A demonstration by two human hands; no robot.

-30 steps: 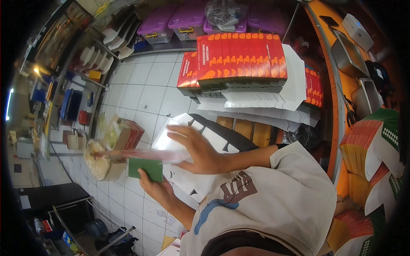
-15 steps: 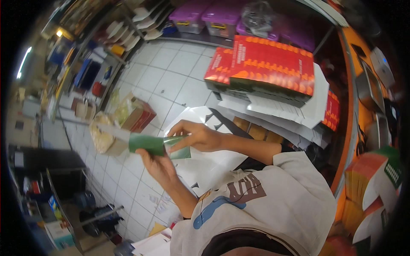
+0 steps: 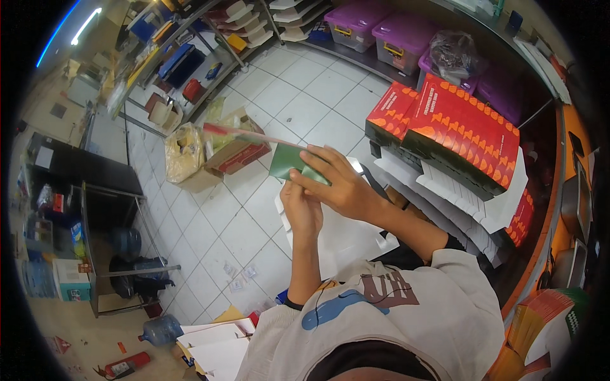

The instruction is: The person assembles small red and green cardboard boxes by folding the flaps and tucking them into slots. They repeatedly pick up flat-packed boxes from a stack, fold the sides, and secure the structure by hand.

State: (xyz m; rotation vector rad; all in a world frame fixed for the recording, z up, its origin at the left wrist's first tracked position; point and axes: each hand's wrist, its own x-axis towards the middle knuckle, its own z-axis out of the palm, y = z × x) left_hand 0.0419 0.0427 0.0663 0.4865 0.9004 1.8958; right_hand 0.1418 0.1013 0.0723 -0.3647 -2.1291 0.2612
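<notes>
A glossy green cardboard piece [image 3: 287, 162] is held up before me, above the floor. From its upper edge a thin strip with a red end [image 3: 219, 131] reaches out to the left, seen nearly edge-on. My left hand [image 3: 301, 204] grips the piece from below; its fingers are partly hidden behind the card and the other hand. Across the right part of the green face lies my right hand [image 3: 340, 184], its thumb and fingers closed over the card. Beneath my hands, a white cardboard sheet [image 3: 340, 236] with cut edges rests at my lap.
Right of me stand stacked red printed boxes [image 3: 467, 136] on white flat cartons [image 3: 457, 200]. Purple-lidded bins [image 3: 406, 38] line the far shelf. An open carton [image 3: 238, 155] and a bag of yellowish material [image 3: 183, 154] sit on the tiled floor. A water bottle [image 3: 161, 329] and fire extinguisher [image 3: 127, 366] are lower left.
My view has swung, shifting the surroundings. My hands have come closer together, and the green piece, earlier a curved band between them, now shows a flatter face and the red-ended strip.
</notes>
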